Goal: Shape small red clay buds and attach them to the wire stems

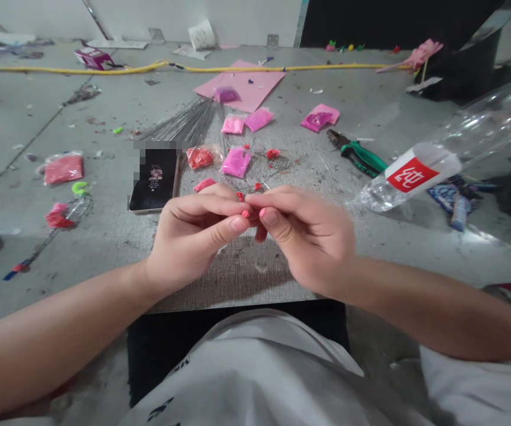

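Note:
My left hand [202, 228] pinches a small piece of coral-pink modelling clay [245, 213] between thumb and fingertips. Close beside it, my right hand [306, 228] holds another pink clay bit [262, 212] the same way. The fingertips of both hands nearly meet above the near part of the table. Just beyond them lie a red clay flower [272, 154] on thin wire and a packet of bright pink clay [236, 161]. A packet of red clay [200, 157] is beside that packet. Whether the two pinched bits are joined cannot be seen.
A phone [155, 180] lies left of the packets, near a bundle of thin wires [184, 121]. Green-handled pliers [362, 157] and a clear plastic bottle [448, 148] lie to the right. Farther back are a pink sheet [259, 83] and a yellow cable [126, 70].

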Demonstrator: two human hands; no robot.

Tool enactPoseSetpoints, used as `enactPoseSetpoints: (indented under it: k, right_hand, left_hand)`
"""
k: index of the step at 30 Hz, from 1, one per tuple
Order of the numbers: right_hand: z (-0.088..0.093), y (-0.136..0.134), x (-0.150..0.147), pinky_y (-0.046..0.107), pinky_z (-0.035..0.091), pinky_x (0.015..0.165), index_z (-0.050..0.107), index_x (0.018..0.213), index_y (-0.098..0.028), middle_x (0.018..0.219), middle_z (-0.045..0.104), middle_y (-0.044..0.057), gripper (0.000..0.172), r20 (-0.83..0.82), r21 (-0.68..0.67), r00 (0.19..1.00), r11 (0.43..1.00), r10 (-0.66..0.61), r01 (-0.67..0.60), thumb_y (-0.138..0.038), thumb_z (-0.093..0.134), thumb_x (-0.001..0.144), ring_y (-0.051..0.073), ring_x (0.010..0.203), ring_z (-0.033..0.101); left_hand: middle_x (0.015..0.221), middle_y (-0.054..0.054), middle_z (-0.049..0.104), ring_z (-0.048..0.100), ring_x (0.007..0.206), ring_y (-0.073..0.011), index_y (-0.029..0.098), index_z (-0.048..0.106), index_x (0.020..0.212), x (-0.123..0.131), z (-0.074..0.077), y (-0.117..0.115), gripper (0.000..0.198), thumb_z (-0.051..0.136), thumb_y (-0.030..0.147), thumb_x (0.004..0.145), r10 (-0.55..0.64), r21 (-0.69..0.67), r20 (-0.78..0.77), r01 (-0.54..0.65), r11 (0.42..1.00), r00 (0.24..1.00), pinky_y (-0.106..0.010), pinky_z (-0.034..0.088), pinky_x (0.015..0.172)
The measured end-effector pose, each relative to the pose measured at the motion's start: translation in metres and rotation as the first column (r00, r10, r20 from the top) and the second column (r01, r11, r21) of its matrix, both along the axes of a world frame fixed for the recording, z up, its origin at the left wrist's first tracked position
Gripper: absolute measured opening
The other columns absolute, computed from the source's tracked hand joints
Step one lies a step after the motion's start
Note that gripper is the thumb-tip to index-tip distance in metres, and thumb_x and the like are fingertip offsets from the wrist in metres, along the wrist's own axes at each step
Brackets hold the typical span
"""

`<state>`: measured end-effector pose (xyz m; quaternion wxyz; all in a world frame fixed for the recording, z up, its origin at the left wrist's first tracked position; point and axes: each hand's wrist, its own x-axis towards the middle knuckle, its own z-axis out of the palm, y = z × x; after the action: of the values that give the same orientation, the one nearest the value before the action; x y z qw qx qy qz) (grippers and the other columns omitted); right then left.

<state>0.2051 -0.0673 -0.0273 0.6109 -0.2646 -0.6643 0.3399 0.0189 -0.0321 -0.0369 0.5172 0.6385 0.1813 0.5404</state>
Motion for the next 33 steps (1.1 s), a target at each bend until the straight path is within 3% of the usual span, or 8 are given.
enactPoseSetpoints:
  k: [4,12,18,25,33]
  right_hand:
    - [0.001,-0.001,-0.001,0.033,0.064,0.080,0.077,0.116,-0.025,0.100,0.076,0.003,0.019,0.008,0.011,1.000,1.000,-0.002,0.002,-0.021,0.067,0.101,0.014,0.086,0.074]
    - [0.003,-0.003,0.002,0.034,0.065,0.084,0.076,0.118,-0.025,0.101,0.076,0.002,0.019,0.046,0.020,0.999,1.000,-0.007,0.006,-0.023,0.066,0.102,0.014,0.088,0.074]
    - [0.003,-0.004,0.003,0.035,0.065,0.083,0.076,0.118,-0.028,0.101,0.077,0.002,0.020,0.058,-0.010,0.998,1.000,0.001,-0.001,-0.026,0.067,0.101,0.015,0.088,0.074]
    - [0.001,-0.009,0.001,0.030,0.066,0.078,0.068,0.127,-0.028,0.115,0.078,0.003,0.025,0.035,-0.124,0.998,0.991,0.043,-0.039,-0.029,0.067,0.102,0.015,0.092,0.075]
    - [0.002,-0.013,-0.001,0.028,0.067,0.076,0.063,0.125,-0.025,0.110,0.076,0.004,0.024,-0.030,-0.161,0.999,0.986,0.042,-0.046,-0.028,0.067,0.101,0.015,0.097,0.075]
  left_hand:
    - [0.091,-0.002,0.071,0.071,0.080,-0.0136,0.034,0.084,0.107,0.000,0.002,0.000,0.026,0.079,0.016,0.090,-0.026,0.022,-0.005,0.026,0.999,1.000,-0.030,0.066,0.072]
    - [0.087,-0.004,0.073,0.069,0.075,-0.0141,0.028,0.085,0.106,-0.004,0.005,0.003,0.023,0.081,0.015,0.088,0.027,0.191,-0.067,-0.014,0.981,0.997,-0.029,0.062,0.067]
    - [0.088,-0.004,0.072,0.069,0.077,-0.0152,0.030,0.084,0.103,-0.002,0.009,-0.001,0.016,0.077,0.021,0.092,0.042,0.134,-0.088,-0.030,0.990,0.995,-0.033,0.063,0.071]
    - [0.087,-0.005,0.071,0.070,0.076,-0.0153,0.029,0.084,0.100,-0.001,0.013,-0.003,0.011,0.079,0.026,0.091,0.043,0.078,-0.073,-0.037,0.996,0.996,-0.036,0.065,0.077]
    - [0.088,-0.005,0.070,0.069,0.078,-0.0163,0.031,0.083,0.101,0.000,0.013,-0.006,0.011,0.078,0.028,0.092,0.037,0.041,-0.104,-0.033,0.999,0.994,-0.036,0.066,0.073]
